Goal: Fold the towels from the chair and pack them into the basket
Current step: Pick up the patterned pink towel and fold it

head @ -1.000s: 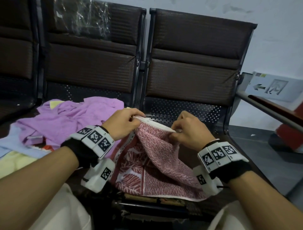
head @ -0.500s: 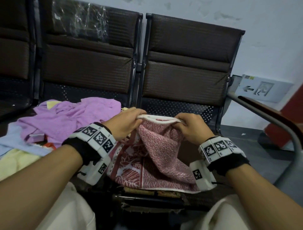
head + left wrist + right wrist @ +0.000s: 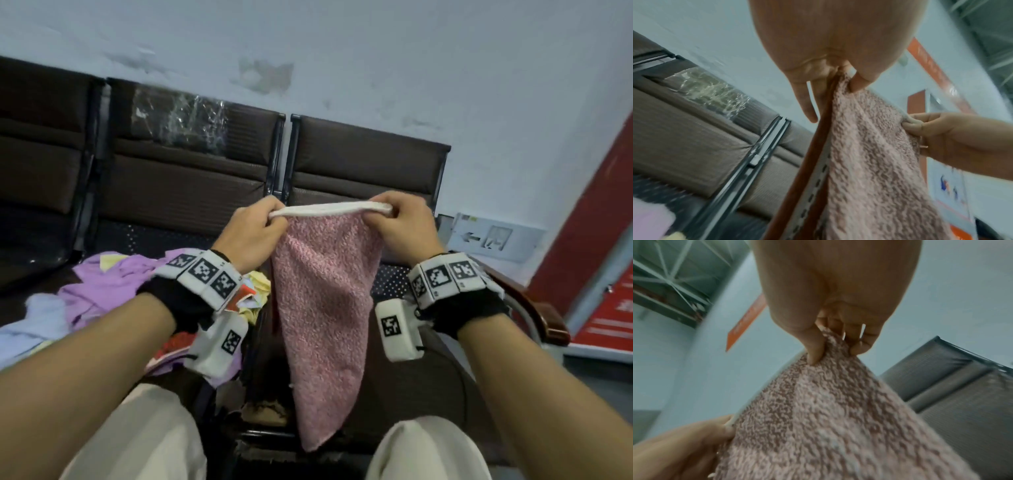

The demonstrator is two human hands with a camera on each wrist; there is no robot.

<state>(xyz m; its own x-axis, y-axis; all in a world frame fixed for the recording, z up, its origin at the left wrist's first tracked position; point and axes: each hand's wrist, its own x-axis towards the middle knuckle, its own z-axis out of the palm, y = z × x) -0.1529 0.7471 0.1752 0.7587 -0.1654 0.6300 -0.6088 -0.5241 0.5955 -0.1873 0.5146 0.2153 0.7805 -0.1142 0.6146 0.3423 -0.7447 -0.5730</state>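
Observation:
A pink-and-white terry towel (image 3: 322, 308) hangs in the air in front of the brown chairs, stretched by its white top hem. My left hand (image 3: 255, 233) pinches the hem's left corner, and my right hand (image 3: 400, 226) pinches the right corner. The towel's lower tip dangles between my knees. From the left wrist, the towel (image 3: 869, 162) drops from my left hand (image 3: 842, 78), with a dark red striped border along its edge. The right wrist view has thumb and fingers of my right hand (image 3: 830, 345) nipping the cloth (image 3: 828, 418). No basket is in view.
A heap of loose towels, purple (image 3: 113, 284), pale blue (image 3: 34, 322) and yellow (image 3: 255, 287), lies on the seat to the left. Brown padded chair backs (image 3: 363, 168) stand behind. A wooden armrest (image 3: 534, 311) juts out at right, beside a red wall panel (image 3: 596, 246).
Both hands have lifted the towel off the seat and pulled its top hem taut, moving apart; it now hangs free instead of lying crumpled. The head view tilted upward.

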